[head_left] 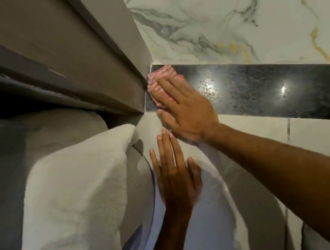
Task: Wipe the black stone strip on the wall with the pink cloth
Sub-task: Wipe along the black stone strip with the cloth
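Note:
The black stone strip (263, 87) runs across the marble wall from the corner at centre to the right edge, glossy with two light reflections. A pink and white checked cloth (161, 77) lies flat on the strip's left end, right at the corner. My right hand (183, 108) presses on the cloth with its fingers flat and together, covering most of it. My left hand (175, 176) rests flat on the pale wall tile below the strip, fingers spread, holding nothing.
A grey door frame (80, 51) meets the wall at the corner on the left. A white towel (68, 197) hangs over a curved rail at the lower left. White marble with grey and gold veins (226, 3) covers the wall above the strip.

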Action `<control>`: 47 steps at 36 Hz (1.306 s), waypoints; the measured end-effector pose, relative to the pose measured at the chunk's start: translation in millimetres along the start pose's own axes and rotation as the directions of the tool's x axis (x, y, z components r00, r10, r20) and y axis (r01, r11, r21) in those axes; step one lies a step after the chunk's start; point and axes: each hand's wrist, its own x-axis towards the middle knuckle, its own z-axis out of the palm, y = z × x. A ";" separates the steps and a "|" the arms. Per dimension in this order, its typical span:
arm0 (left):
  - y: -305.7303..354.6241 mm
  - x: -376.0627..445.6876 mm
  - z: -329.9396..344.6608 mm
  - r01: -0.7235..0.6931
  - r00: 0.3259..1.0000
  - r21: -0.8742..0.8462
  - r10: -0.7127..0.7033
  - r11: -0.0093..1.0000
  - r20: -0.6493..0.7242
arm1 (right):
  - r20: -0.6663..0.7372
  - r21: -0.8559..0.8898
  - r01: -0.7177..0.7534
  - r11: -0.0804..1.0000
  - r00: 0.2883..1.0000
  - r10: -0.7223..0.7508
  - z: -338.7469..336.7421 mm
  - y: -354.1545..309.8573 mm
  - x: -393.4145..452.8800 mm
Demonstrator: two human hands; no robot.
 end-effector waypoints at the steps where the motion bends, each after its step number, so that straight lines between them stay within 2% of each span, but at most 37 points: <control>1: -0.3 -0.5 -1.0 0.016 1.000 -0.006 -0.016 1.000 -0.007 | 0.060 -0.016 0.118 0.993 0.991 -0.117 1.7 0.2 -4.5; 3: 0.9 -1.6 -3.5 0.036 0.999 0.002 -0.036 0.999 -0.006 | 0.166 -0.038 0.288 0.957 0.946 -0.278 -3.4 12.4 -17.8; 6: 2.7 0.2 -7.4 0.039 0.999 0.027 -0.039 0.999 0.000 | 0.228 -0.061 0.330 0.942 0.923 -0.309 -22.0 38.5 -38.8; 7: 3.4 0.9 -8.4 0.045 0.999 0.034 -0.046 0.998 0.008 | 0.200 -0.067 0.291 0.955 0.941 -0.273 -27.5 44.1 -42.3; 9: 4.3 2.4 -8.5 0.060 0.998 0.038 -0.061 0.997 0.015 | 0.097 -0.048 0.121 0.992 0.989 -0.116 -34.5 41.9 -40.7; 11: 3.2 2.3 -7.1 0.059 0.998 0.067 -0.061 0.996 0.023 | 0.034 -0.011 -0.061 0.998 0.998 0.061 -34.0 24.1 -30.0; 12: 1.9 1.2 -5.7 0.050 0.998 0.086 -0.053 0.995 0.023 | 0.026 0.004 -0.101 0.995 0.995 0.101 -30.9 12.6 -23.8; 13: 0.5 0.1 -4.3 0.040 0.999 0.094 -0.043 0.995 0.022 | 0.032 0.021 -0.088 0.996 0.996 0.087 -26.3 1.8 -18.4; 15: -0.5 -1.6 -2.3 0.039 0.999 0.086 -0.040 0.996 0.010 | 0.081 0.040 0.060 0.997 0.995 -0.063 -16.0 -12.7 -12.1; 18: 1.1 -1.3 -2.5 0.063 0.998 0.085 -0.064 0.994 0.004 | 0.180 0.014 0.246 0.969 0.953 -0.245 -12.7 -6.6 -17.6; 21: 2.9 -0.3 -6.9 0.068 0.997 0.112 -0.071 0.991 0.029 | 0.172 -0.043 0.298 0.954 0.942 -0.287 -18.0 20.6 -35.6; 23: 4.0 0.5 -8.5 0.076 0.996 0.115 -0.081 0.990 0.033 | 0.114 -0.038 0.177 0.983 0.978 -0.172 -23.9 35.2 -44.5; 25: 4.0 1.0 -8.3 0.077 0.996 0.112 -0.080 0.991 0.027 | 0.012 -0.014 -0.033 0.999 0.999 0.033 -27.1 36.9 -40.7; 28: 0.3 0.8 -5.5 0.042 0.998 0.130 -0.047 0.991 0.037 | -0.072 0.018 -0.234 0.972 0.969 0.234 -25.4 16.5 -16.1; 30: -1.6 0.3 -2.7 0.027 0.999 0.123 -0.031 0.992 0.032 | -0.058 0.035 -0.223 0.974 0.973 0.224 -20.4 2.6 -1.8; 34: -1.3 -0.3 -0.9 0.015 1.000 0.100 -0.016 0.995 0.008 | 0.028 0.008 0.056 0.998 0.998 -0.057 -11.3 2.7 -24.7; 36: -0.3 -1.2 -1.6 0.014 1.000 0.115 -0.016 0.993 0.018 | 0.060 -0.021 0.125 0.992 0.991 -0.123 -11.9 16.3 -56.4; 39: 2.2 0.1 -3.7 0.030 0.999 0.130 -0.033 0.991 0.026 | 0.027 -0.033 0.037 0.999 0.999 -0.036 -19.2 38.2 -90.9; 41: 3.5 2.2 -4.7 0.033 0.999 0.136 -0.037 0.990 0.025 | -0.021 -0.016 -0.099 0.995 0.995 0.098 -25.2 44.4 -85.7; 44: 3.0 2.0 -5.0 0.010 1.000 0.135 -0.012 0.991 0.015 | -0.124 0.026 -0.303 0.953 0.945 0.304 -32.9 35.7 -44.1; 47: 0.2 0.1 -3.8 -0.014 1.000 0.106 0.016 0.994 -0.018 | -0.141 0.056 -0.313 0.948 0.938 0.317 -30.2 16.2 3.1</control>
